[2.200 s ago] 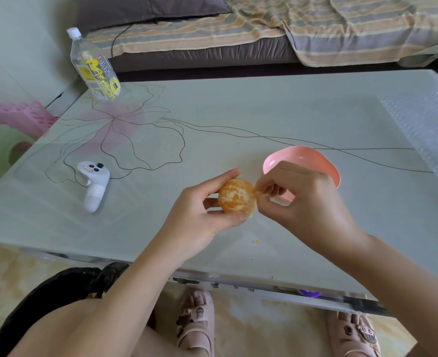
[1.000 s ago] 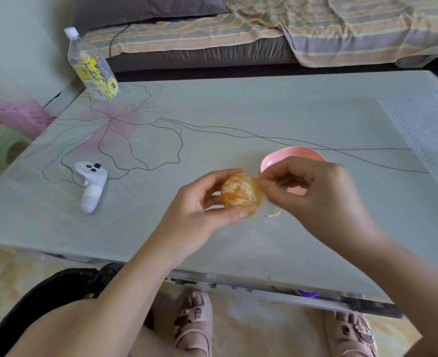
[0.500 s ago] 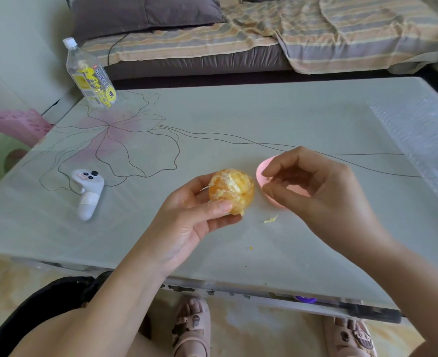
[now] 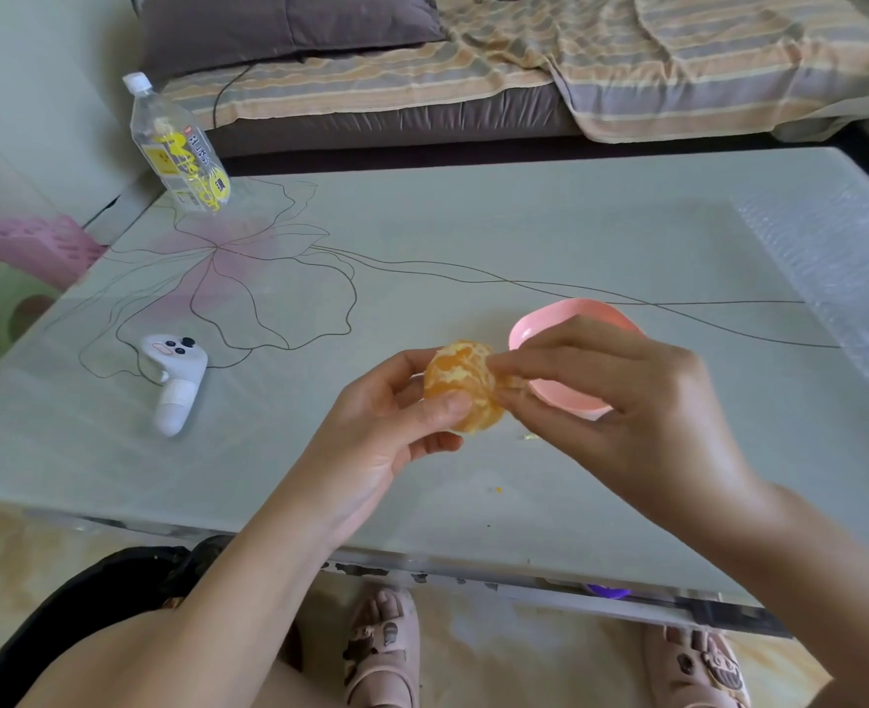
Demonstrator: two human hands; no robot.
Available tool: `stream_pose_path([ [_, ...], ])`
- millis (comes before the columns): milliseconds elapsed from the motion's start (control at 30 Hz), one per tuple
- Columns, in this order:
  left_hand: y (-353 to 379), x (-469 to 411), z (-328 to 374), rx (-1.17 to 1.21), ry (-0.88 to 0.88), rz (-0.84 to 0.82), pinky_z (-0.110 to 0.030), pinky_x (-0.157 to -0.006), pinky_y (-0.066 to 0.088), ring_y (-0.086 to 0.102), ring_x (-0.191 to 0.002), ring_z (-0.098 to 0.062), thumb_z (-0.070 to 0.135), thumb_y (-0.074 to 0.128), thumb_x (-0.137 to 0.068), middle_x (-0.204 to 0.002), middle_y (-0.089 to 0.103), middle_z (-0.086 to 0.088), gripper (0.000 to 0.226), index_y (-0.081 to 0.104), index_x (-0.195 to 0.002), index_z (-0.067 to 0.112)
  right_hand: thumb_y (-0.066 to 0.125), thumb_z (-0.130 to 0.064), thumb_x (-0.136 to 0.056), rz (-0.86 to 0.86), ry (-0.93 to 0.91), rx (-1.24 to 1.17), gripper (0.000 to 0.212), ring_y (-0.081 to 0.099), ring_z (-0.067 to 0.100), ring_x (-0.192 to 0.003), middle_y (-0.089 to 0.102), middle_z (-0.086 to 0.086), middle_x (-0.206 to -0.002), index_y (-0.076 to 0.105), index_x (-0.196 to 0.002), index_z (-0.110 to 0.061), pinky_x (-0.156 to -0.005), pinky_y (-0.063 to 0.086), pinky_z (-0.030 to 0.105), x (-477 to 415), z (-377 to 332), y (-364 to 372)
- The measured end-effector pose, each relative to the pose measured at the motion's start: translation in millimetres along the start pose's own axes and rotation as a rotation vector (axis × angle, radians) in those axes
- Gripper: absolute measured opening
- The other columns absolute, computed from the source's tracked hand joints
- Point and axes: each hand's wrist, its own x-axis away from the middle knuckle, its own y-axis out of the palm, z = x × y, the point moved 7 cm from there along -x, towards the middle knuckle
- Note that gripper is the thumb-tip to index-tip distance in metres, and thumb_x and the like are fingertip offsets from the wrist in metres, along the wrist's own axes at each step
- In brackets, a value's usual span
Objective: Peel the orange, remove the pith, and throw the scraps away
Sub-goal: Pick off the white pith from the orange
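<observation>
1. Table: glass top. All work happens above its near edge.
2. Left hand: curled round the orange, thumb across the front, fingers behind. It holds the fruit off the table.
3. Right hand: thumb and forefinger pinch the pith at the fruit's right side; other fingers loosely curled.
4. Bowl: pink, on the table just behind the right hand and partly hidden by it. Contents not visible.
5. Orange: rind fully off, white strands over the segments. Held between both hands, just left of the bowl.
6. Scrap: one pale shred on the table below the fruit.
7. Judgement: this is the pith-removal step, with disposal not yet begun. The next move calls for a light pull along the segment, not into it, to avoid tearing the flesh. The fruit then needs turning to bare the uncleaned sides.
</observation>
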Motion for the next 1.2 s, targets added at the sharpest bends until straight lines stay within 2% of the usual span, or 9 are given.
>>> stream_pose_path([
  [200,-2.1,-0.1,-3.6,-0.077,0.007,0.072,-0.022,-0.066,0.051,0.067,-0.083,-0.015,0.035,0.074,-0.06,-0.094,0.073,-0.004,0.042,0.074,-0.098,0.017,0.07,-0.009,-0.079,0.028,-0.124,0.19,0.009,0.063,0.013,-0.068,0.072,0.003,-0.078,0.076,-0.086,-0.007,-0.06,0.045,0.019,5.9,-4.9,3.6],
  [333,-1.3,-0.1,-4.1,-0.138,0.015,0.088,-0.022,-0.069,0.051,0.066,-0.086,-0.012,0.039,0.074,-0.06,-0.096,0.074,-0.001,0.044,0.075,-0.099,0.019,0.068,-0.008,-0.079,0.01,-0.151,0.262,0.007,0.065,0.023,-0.059,0.07,0.004,-0.072,0.075,-0.083,-0.007,-0.049,0.047,0.032,8.1,-5.7,8.9],
  [633,-2.9,0.0,-6.5,-0.149,-0.004,0.113,-0.022,-0.07,0.051,0.066,-0.084,-0.01,0.041,0.074,-0.059,-0.096,0.074,-0.002,0.048,0.075,-0.101,0.018,0.062,-0.008,-0.082,-0.013,-0.12,0.29,0.012,0.06,0.03,-0.051,0.066,0.009,-0.066,0.07,-0.074,-0.004,-0.041,0.047,0.032,10.0,-3.4,17.2],
  [833,-0.7,0.6,-7.8,-0.147,-0.017,0.102,-0.021,-0.069,0.051,0.066,-0.081,-0.009,0.043,0.074,-0.059,-0.092,0.075,-0.001,0.045,0.076,-0.097,0.02,0.058,-0.013,-0.084,0.002,-0.102,0.39,0.02,0.052,0.026,-0.044,0.06,0.005,-0.058,0.066,-0.066,-0.008,-0.036,0.041,0.029,9.3,-3.7,17.3],
  [900,-0.8,0.5,-7.9,-0.141,-0.022,0.105,-0.022,-0.069,0.051,0.065,-0.08,-0.009,0.042,0.074,-0.057,-0.091,0.075,0.0,0.046,0.076,-0.097,0.019,0.059,-0.011,-0.08,0.01,-0.084,0.419,0.017,0.051,0.026,-0.044,0.058,0.004,-0.056,0.065,-0.064,-0.009,-0.036,0.039,0.028,8.1,-3.2,16.0],
  [1000,-1.1,0.2,-7.4,-0.158,-0.029,0.102,-0.022,-0.069,0.051,0.065,-0.08,-0.009,0.042,0.075,-0.057,-0.091,0.074,0.0,0.047,0.076,-0.098,0.019,0.065,-0.009,-0.071,0.01,0.013,0.335,0.006,0.054,0.02,-0.049,0.061,0.002,-0.058,0.067,-0.066,-0.01,-0.044,0.041,0.031,5.6,1.7,13.7],
  [1100,-1.8,0.5,-5.9,-0.184,-0.036,0.088,-0.022,-0.07,0.051,0.065,-0.083,-0.01,0.041,0.075,-0.057,-0.095,0.074,-0.002,0.05,0.075,-0.101,0.019,0.065,-0.009,-0.065,-0.024,0.172,0.129,0.006,0.053,0.012,-0.063,0.062,-0.005,-0.06,0.068,-0.068,-0.013,-0.057,0.042,0.018,3.4,11.5,12.5],
  [1200,-1.8,1.5,-4.9,-0.15,-0.05,0.072,-0.021,-0.07,0.051,0.066,-0.082,-0.01,0.039,0.074,-0.056,-0.094,0.074,-0.003,0.047,0.075,-0.099,0.019,0.064,-0.01,-0.065,-0.075,0.264,-0.045,0.008,0.058,0.007,-0.069,0.063,-0.009,-0.06,0.069,-0.069,-0.015,-0.06,0.043,0.009,1.7,16.9,12.7],
])
